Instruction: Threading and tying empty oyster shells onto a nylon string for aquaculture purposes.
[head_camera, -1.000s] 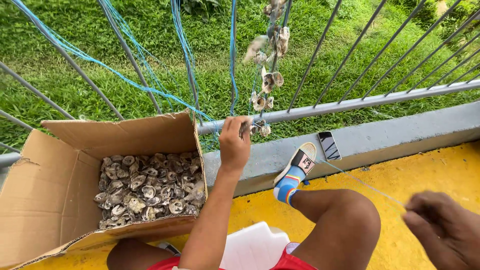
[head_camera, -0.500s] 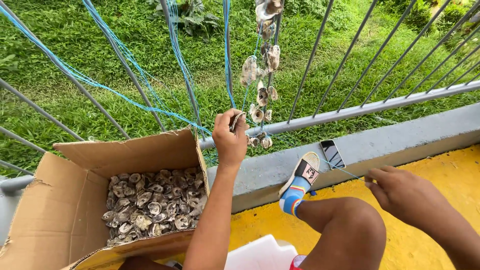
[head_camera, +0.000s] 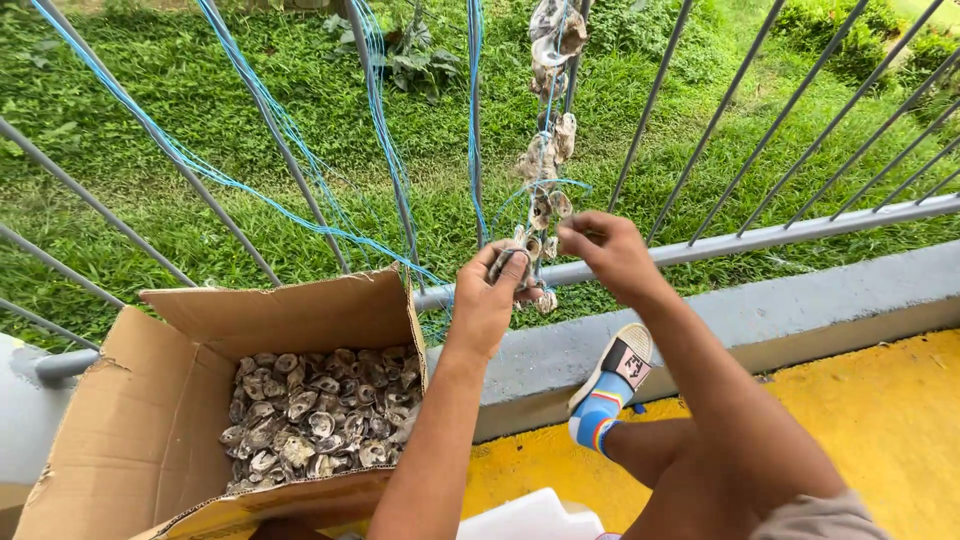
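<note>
- Grey, crusty oyster shells hang on a string (head_camera: 548, 150) against the railing (head_camera: 800, 232); its long axis runs up and down, slightly tilted, top end at the upper edge of view, bottom end at the rail.
- The left hand (head_camera: 492, 290) is curled around the lowest shell (head_camera: 512, 262), fingers closed on it, right at the rail.
- The right hand (head_camera: 605, 250) pinches thumb and fingertips together just right of that shell, on the thin blue cord (head_camera: 545, 190) looping above it.
- Half a second ago that right hand was far off to the right, out over the yellow floor (head_camera: 880, 420); now it has come in to meet the left.
- The cardboard box (head_camera: 180, 400) of loose shells sits near left, open.
</note>
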